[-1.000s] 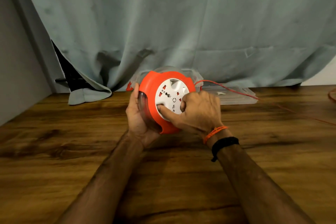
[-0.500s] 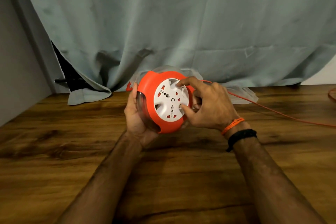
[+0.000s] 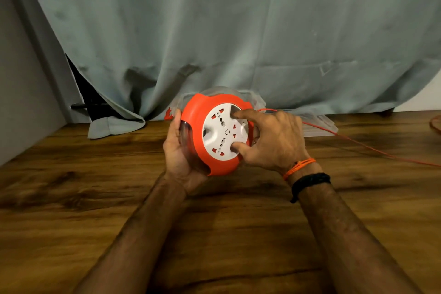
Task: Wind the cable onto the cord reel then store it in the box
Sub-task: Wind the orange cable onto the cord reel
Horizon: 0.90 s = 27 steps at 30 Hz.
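Grey wall [image 3: 21, 83] at far left, a pale green curtain [image 3: 238, 31] hanging across the back, its hem resting on the wooden worktop [image 3: 71, 198].

Left hand [image 3: 177, 150] cupped the clear rear side of the cord reel [image 3: 202, 145], fingers curled round it from behind, holding it up off the worktop at centre. The reel's orange shell faced the camera, tilted a little to the right, with its white socket face [image 3: 224, 133] in front.

Right hand [image 3: 269, 141] sat on that white face: index fingertip in the upper recess, thumb pressed into the lower one, the other fingers curled behind the reel's right edge.

Clear plastic box [image 3: 319, 124] lay behind the reel against the curtain, partly hidden. An orange cable [image 3: 358, 143] ran from the reel's right side over the box and across the worktop to the right edge. Orange thread and a black band [image 3: 310, 180] circled the right wrist.
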Available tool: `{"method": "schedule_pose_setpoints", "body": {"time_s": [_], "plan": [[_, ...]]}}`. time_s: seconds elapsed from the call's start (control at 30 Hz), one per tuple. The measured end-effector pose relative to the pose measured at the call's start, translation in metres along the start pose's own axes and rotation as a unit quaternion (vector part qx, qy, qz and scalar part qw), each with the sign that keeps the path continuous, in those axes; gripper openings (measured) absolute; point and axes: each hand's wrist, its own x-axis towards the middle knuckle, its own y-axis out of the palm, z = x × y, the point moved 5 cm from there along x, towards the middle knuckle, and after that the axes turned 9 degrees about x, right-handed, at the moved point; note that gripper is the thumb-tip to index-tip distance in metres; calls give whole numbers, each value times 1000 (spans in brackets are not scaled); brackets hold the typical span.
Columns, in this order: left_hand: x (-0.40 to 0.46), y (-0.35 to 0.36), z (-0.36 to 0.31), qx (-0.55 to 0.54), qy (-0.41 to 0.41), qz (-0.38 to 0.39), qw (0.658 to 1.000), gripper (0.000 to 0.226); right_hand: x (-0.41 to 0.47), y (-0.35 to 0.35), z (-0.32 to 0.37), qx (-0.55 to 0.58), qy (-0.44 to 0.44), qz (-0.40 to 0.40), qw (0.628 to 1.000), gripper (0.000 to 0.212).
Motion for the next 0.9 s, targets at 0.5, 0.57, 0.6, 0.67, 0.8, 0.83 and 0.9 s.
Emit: {"method": "schedule_pose_setpoints", "body": {"time_s": [0.5,0.57,0.6,0.67,0.8,0.83,0.9], "plan": [[0,-1,-4,17,22,-26,999,87,-1,11,14,38,71,-2,997,70],[0,-1,-4,8,18,-11,1000,86,1,3,8,72,42,-5,997,56],[0,-2,-3,2,14,-6,1000,86,2,-1,6,83,24,-3,996,46],[0,-2,-2,-9,6,3,1000,85,3,-7,6,87,-6,6,996,27],[-2,3,-1,-16,0,16,1000,86,3,-9,8,59,-19,50,997,55],[-2,4,-1,-13,-1,17,1000,88,3,-7,8,46,-21,63,997,59],[-1,4,1,-5,-8,15,1000,90,2,-2,8,32,-19,80,996,63]]}}
